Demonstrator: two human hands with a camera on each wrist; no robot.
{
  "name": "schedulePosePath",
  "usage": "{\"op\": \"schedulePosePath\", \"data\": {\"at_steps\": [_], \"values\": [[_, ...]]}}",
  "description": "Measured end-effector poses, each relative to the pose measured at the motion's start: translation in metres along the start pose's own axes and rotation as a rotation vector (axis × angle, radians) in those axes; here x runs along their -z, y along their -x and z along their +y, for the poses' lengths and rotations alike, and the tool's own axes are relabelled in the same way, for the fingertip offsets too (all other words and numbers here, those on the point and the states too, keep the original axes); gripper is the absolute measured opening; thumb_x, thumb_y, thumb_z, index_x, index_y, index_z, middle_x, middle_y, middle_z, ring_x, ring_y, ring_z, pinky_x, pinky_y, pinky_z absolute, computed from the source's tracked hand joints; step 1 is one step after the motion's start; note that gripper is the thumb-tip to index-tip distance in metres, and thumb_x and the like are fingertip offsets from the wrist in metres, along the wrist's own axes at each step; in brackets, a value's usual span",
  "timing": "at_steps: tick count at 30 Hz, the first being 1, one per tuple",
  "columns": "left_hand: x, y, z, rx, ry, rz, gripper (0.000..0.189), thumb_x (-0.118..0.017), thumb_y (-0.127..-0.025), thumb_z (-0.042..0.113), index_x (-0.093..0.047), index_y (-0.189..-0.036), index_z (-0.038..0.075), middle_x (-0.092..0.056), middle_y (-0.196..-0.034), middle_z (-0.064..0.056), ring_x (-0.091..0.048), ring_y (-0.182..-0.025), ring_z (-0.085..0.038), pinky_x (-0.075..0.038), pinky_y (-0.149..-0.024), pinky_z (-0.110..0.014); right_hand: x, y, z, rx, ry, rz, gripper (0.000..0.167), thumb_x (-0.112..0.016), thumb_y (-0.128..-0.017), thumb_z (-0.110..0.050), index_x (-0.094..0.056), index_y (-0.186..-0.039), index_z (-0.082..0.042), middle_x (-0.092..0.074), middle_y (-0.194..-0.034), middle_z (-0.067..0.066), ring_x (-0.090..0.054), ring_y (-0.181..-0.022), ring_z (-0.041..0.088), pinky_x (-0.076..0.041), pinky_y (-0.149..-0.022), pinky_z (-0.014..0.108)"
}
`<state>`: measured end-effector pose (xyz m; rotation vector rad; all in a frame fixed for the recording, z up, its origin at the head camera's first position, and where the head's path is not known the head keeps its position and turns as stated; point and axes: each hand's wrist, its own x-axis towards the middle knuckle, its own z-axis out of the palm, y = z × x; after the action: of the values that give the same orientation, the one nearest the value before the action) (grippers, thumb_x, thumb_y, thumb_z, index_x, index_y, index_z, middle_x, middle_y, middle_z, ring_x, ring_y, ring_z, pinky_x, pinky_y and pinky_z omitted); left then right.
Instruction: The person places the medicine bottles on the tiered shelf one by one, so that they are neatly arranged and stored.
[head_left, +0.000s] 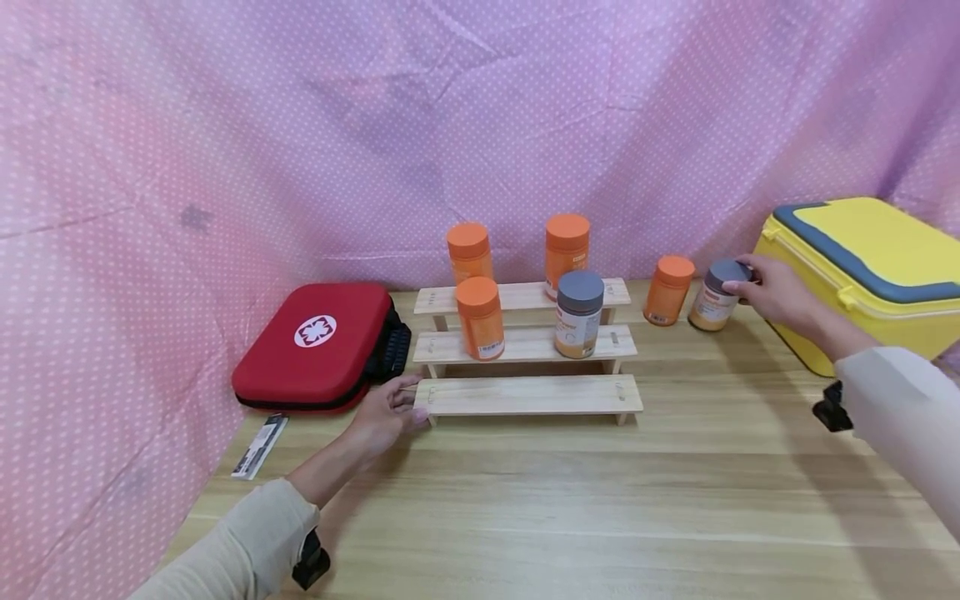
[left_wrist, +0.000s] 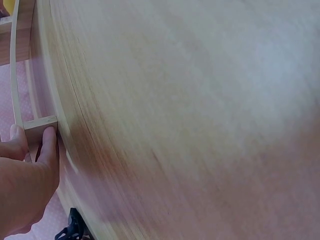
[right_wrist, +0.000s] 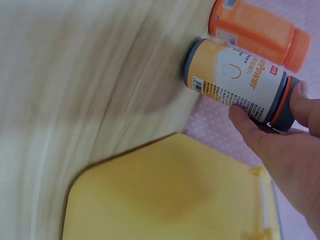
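While the left hand (head_left: 385,418) is gripping the left end of the front wooden shelf (head_left: 528,395), the right hand (head_left: 783,296) is pinching the grey-lidded jar (head_left: 712,307), upright between an orange jar (head_left: 667,293) and the yellow box (head_left: 892,250), where a level hold is probably sparing that near neighbour a knock.

My count across the frame
I see four orange-lidded jars (head_left: 480,321), two grey-lidded jars (head_left: 577,329), three wooden tiers (head_left: 525,396) mid-frame; left, one red first-aid case (head_left: 315,342), one packet (head_left: 260,446); right, one yellow box (head_left: 881,250).
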<state>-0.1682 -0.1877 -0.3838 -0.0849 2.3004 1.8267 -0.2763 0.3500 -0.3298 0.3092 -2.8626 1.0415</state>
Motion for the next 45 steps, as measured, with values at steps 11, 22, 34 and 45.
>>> {"op": "schedulePosePath", "data": {"at_steps": [11, 22, 34, 45], "values": [[0.0, 0.002, 0.002, 0.002, 0.003, -0.006, 0.057, -0.057, -0.087, -0.017, -0.038, -0.14, -0.007, -0.055, -0.123, -0.03, -0.06, -0.102, -0.024, -0.056, -0.085, -0.032, 0.017, 0.057, -0.038, 0.12, 0.038, 0.028, 0.042, -0.057, -0.096, -0.007, -0.045, -0.134, 0.007, -0.057, -0.117, 0.032, -0.044, -0.086, -0.018, -0.038, -0.066, 0.001], [-0.001, 0.001, 0.0, -0.002, 0.015, -0.012, 0.057, -0.056, -0.086, -0.018, -0.038, -0.14, -0.008, -0.055, -0.122, -0.03, -0.06, -0.099, -0.022, -0.056, -0.083, -0.03, 0.016, 0.095, -0.066, 0.172, -0.044, -0.021, 0.043, -0.057, -0.094, -0.001, -0.046, -0.136, 0.002, -0.061, -0.113, -0.013, -0.049, -0.099, -0.017, -0.044, -0.075, 0.002], [0.001, -0.001, -0.002, 0.0, -0.002, -0.016, 0.058, -0.057, -0.086, -0.017, -0.038, -0.14, -0.006, -0.056, -0.12, -0.028, -0.061, -0.099, -0.021, -0.056, -0.084, -0.03, 0.004, 0.116, -0.105, 0.384, -0.124, -0.11, 0.05, -0.058, -0.091, 0.007, -0.044, -0.139, 0.001, -0.06, -0.118, -0.016, -0.054, -0.108, -0.008, -0.049, -0.081, 0.009], [0.0, 0.0, -0.001, -0.014, 0.008, -0.012, 0.056, -0.055, -0.087, -0.018, -0.039, -0.139, -0.007, -0.056, -0.122, -0.029, -0.06, -0.101, -0.022, -0.055, -0.085, -0.033, -0.032, 0.11, -0.176, 0.41, -0.21, -0.193, 0.047, -0.059, -0.093, 0.0, -0.047, -0.139, -0.005, -0.061, -0.119, 0.01, -0.059, -0.106, 0.008, -0.051, -0.085, 0.016]]}}
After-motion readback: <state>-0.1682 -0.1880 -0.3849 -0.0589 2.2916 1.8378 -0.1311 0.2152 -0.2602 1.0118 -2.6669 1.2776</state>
